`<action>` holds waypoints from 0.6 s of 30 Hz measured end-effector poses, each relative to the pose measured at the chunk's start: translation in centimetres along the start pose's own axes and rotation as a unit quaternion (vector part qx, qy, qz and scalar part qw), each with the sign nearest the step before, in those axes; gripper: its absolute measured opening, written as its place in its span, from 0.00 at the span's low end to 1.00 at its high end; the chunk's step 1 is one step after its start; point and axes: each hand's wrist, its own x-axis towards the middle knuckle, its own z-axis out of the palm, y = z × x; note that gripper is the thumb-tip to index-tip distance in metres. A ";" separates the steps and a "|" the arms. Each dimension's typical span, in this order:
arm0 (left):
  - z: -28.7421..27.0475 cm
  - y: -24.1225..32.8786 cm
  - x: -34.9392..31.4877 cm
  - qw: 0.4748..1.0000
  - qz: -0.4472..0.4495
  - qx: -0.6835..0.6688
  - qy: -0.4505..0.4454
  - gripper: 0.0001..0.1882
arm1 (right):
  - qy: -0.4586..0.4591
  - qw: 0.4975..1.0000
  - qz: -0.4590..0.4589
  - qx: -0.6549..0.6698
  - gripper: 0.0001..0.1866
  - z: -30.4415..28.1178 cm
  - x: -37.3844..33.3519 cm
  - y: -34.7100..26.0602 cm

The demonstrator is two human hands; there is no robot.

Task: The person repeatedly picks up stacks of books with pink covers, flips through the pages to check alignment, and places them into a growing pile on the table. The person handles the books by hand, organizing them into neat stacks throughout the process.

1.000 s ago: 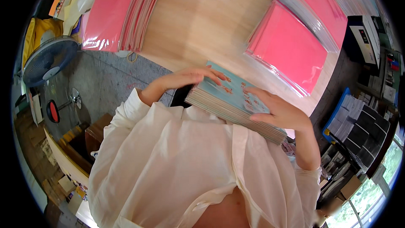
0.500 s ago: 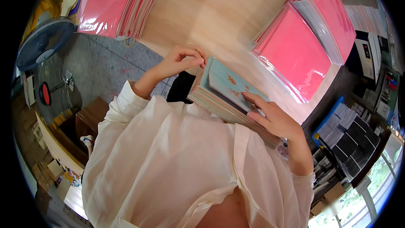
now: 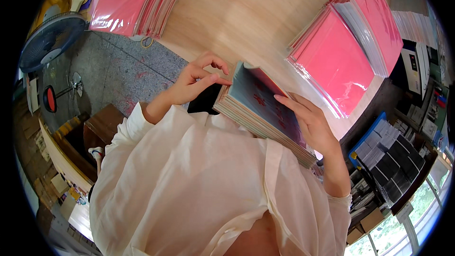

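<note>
A thick stack of thin booklets or sheets (image 3: 263,128) with pale edges rests tilted against my front, at the table's near edge. Its top sheet (image 3: 266,81) is lifted and bent back toward the far side, and a dark blue page with red marks (image 3: 265,102) shows beneath. My left hand (image 3: 201,78) is at the stack's upper left corner. Its thumb and a finger reach to that corner, apart from each other, with the other fingers loosely bent. My right hand (image 3: 310,123) lies along the right end of the page, fingers stretched out, the fingertips by the lifted sheet.
Pink plastic-wrapped stacks stand on the wooden table (image 3: 227,14): one pink stack (image 3: 125,2) at far left, another pink stack (image 3: 336,61) at right. On the left is a fan (image 3: 52,42) above the grey floor. A blue crate (image 3: 367,137) with bundles is at right.
The light blue top sheet has been raised and turned away, uncovering the dark blue page. My right hand has shifted outward slightly, and my left hand's fingers have spread.
</note>
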 end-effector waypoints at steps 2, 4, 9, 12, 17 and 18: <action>0.3 -0.1 -0.3 1.000 0.008 0.005 0.010 0.20 | -0.002 1.000 0.002 -0.021 0.26 0.1 0.0 -0.2; 0.5 -0.2 -0.4 1.000 0.021 0.007 0.017 0.20 | 0.005 0.999 0.003 -0.048 0.27 0.1 0.3 -1.0; 1.3 0.0 -0.3 1.000 0.002 0.002 0.003 0.23 | 0.033 0.997 -0.023 -0.061 0.30 0.5 0.7 -1.3; 2.0 0.0 0.1 1.000 -0.006 -0.001 0.001 0.24 | 0.049 0.998 -0.005 -0.047 0.32 1.1 0.3 0.0; 2.3 0.1 -0.1 0.999 0.001 0.038 0.005 0.25 | 0.013 0.994 -0.038 -0.102 0.26 0.5 0.6 -0.4; 2.4 0.1 -0.1 0.999 0.003 0.052 0.005 0.25 | 0.022 0.994 -0.041 -0.094 0.26 0.6 0.7 -1.2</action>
